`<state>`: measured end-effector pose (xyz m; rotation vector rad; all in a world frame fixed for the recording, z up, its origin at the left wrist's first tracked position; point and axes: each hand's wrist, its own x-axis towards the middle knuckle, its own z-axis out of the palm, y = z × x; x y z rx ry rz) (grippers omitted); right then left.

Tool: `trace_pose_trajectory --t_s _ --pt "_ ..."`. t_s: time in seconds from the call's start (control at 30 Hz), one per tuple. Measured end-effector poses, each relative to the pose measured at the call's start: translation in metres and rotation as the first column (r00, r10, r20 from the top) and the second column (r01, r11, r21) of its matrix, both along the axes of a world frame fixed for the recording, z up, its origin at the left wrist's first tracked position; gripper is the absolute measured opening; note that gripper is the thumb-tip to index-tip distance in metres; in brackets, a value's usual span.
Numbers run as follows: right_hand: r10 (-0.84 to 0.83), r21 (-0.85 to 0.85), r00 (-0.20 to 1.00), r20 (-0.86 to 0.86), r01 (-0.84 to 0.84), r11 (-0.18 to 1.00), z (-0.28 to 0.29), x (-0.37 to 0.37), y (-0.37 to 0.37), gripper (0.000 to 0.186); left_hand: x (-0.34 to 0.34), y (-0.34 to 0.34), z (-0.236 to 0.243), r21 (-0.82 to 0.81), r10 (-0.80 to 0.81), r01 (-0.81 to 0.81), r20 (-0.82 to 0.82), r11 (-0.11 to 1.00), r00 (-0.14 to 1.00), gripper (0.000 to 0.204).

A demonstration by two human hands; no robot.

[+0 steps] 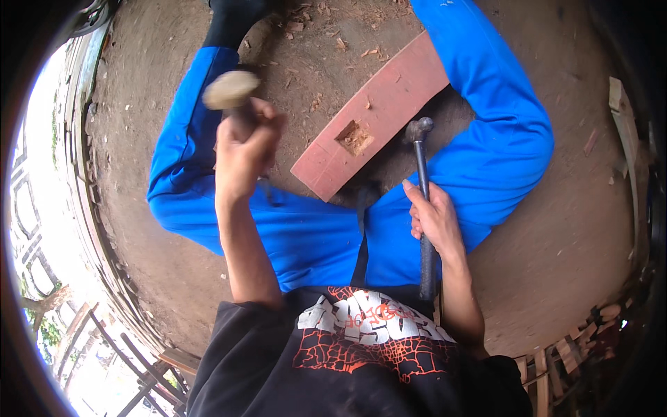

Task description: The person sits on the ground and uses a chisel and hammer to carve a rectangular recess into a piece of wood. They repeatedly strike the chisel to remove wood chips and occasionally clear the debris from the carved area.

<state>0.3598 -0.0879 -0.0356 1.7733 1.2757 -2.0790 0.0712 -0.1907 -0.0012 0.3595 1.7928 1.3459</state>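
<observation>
My left hand [244, 154] is closed around what looks like a chisel [232, 92], raised above my left thigh. Its broad, round tan butt sticks up out of the fist, and motion smears it; a dark lower end shows faintly below the hand. A ball-headed hammer [421, 156] with a dark grip is held partway along its shaft by my right hand [438, 221], over my right thigh. Between my legs a reddish wooden board [399, 83] lies slanted, its far end against my right leg. Cut into its near half is a rough square hole [355, 137], pale inside.
Wood chips [316, 102] are scattered over the brown dirt ground [556, 278]. Along the right edge lies a long pale strip of wood [620, 111]. Wood offcuts [570, 354] are heaped at the lower right. Stacked slats [80, 167] line the left side.
</observation>
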Motion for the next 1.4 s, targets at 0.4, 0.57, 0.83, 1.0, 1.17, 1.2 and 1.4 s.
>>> trace_pose_trajectory --t_s 0.4,0.57,0.83,1.0,1.17,1.2,1.4 --pt "-0.117 -0.105 0.992 0.038 0.120 0.987 -0.009 0.006 -0.004 0.031 0.085 0.026 -0.107 -0.595 -0.598 0.205 -0.596 0.777 0.537 0.082" --pt "-0.047 -0.138 0.999 0.005 0.047 0.989 -0.028 0.020 0.001 0.035 0.067 0.013 -0.101 -0.606 -0.731 0.415 -0.505 0.679 0.459 0.105" --pt "0.030 -0.134 0.995 0.096 -0.017 0.991 0.020 0.001 0.001 0.036 -0.044 0.039 -0.065 -0.586 -0.843 0.616 -0.260 0.526 0.471 0.079" --pt "0.009 -0.118 0.992 0.124 0.006 0.993 0.016 -0.006 -0.001 0.036 -0.048 0.013 -0.088 -0.328 -0.276 0.021 -0.755 0.944 0.595 0.045" --pt "0.060 -0.066 0.992 0.108 -0.053 0.996 0.019 -0.018 0.006 0.039 -0.034 -0.003 -0.096 -0.223 -0.119 -0.078 -0.749 0.972 0.652 0.046" --pt "0.081 -0.049 0.993 0.089 -0.077 0.996 0.022 -0.025 0.006 0.039 -0.028 -0.006 -0.101 -0.252 -0.157 -0.053 -0.742 0.966 0.651 0.047" --pt "0.185 0.150 0.974 -0.128 -0.165 0.975 0.042 -0.069 -0.002 0.041 -0.017 -0.027 -0.123 -0.139 -0.091 -0.023 -0.757 0.990 0.648 0.062"
